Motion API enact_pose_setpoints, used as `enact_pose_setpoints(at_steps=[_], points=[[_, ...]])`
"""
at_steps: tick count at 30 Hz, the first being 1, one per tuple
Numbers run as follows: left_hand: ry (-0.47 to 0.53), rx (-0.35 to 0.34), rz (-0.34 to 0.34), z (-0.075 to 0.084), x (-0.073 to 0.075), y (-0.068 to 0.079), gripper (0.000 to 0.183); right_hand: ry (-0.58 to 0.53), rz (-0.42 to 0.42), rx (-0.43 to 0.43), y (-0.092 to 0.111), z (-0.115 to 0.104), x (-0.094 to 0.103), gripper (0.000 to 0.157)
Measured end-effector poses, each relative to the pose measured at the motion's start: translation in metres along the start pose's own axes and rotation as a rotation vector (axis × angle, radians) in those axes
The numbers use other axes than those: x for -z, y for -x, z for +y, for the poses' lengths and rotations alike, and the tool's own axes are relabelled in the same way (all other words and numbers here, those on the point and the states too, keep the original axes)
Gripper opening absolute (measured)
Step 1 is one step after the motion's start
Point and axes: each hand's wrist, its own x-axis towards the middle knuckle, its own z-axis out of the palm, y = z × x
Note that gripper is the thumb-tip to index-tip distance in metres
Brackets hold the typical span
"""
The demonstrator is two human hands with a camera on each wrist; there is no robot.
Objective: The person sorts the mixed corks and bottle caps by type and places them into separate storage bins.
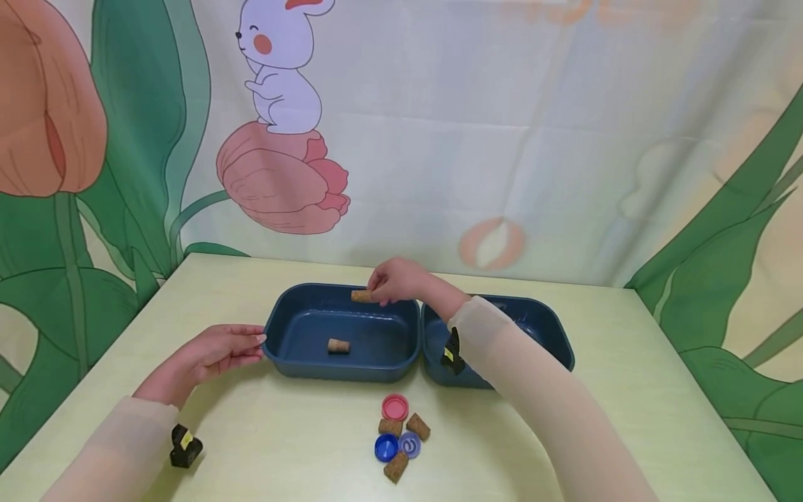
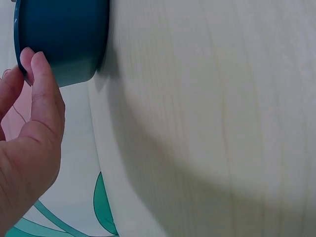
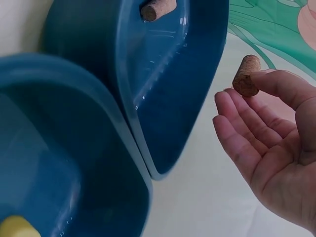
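Note:
My right hand (image 1: 396, 280) pinches a cork (image 1: 361, 296) between thumb and fingers, above the far rim of the left blue basin (image 1: 295, 373). In the right wrist view the held cork (image 3: 246, 71) tilts at the fingertips, the other fingers spread below it. Another cork (image 1: 339, 346) lies on its side in the left basin. At that basin's left end, my left hand (image 1: 222, 351) pinches the rim with its fingertips. Up close, the left hand's thumb (image 2: 43, 94) lies against the basin's outer wall (image 2: 64, 44).
A second blue basin (image 1: 567, 345) adjoins on the right, with a yellow object (image 3: 19, 228) inside, partly cut off. In front lie several corks (image 1: 396, 467), a red cap (image 1: 395, 408), a blue cap (image 1: 386, 447) and a purple cap (image 1: 410, 445). A printed curtain (image 1: 408, 139) hangs behind the table.

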Motion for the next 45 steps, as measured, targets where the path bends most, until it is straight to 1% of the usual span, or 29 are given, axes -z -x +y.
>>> enact_pose_setpoints(at_steps=[6, 12, 21, 31, 36, 45], points=[[0.013, -0.001, -0.014, 0.000, 0.000, -0.001, 0.036, -0.031, -0.017, -0.012, -0.007, -0.001, -0.013, 0.024], [0.008, -0.003, -0.019, 0.001, -0.001, -0.001, 0.036, -0.005, -0.051, -0.019, -0.013, 0.003, -0.023, 0.024], [-0.006, -0.003, -0.022, 0.004, 0.001, -0.003, 0.040, 0.030, -0.055, -0.027, -0.018, 0.010, -0.028, 0.021], [-0.010, 0.000, -0.021, 0.003, 0.001, -0.002, 0.039, 0.036, -0.072, -0.051, -0.016, 0.011, -0.035, 0.021], [-0.012, -0.002, -0.022, 0.001, 0.001, -0.002, 0.042, 0.036, -0.073, -0.065, -0.018, 0.012, -0.038, 0.022], [-0.011, 0.004, -0.022, -0.001, 0.002, -0.001, 0.041, 0.035, -0.085, -0.099, -0.022, 0.014, -0.044, 0.022]])
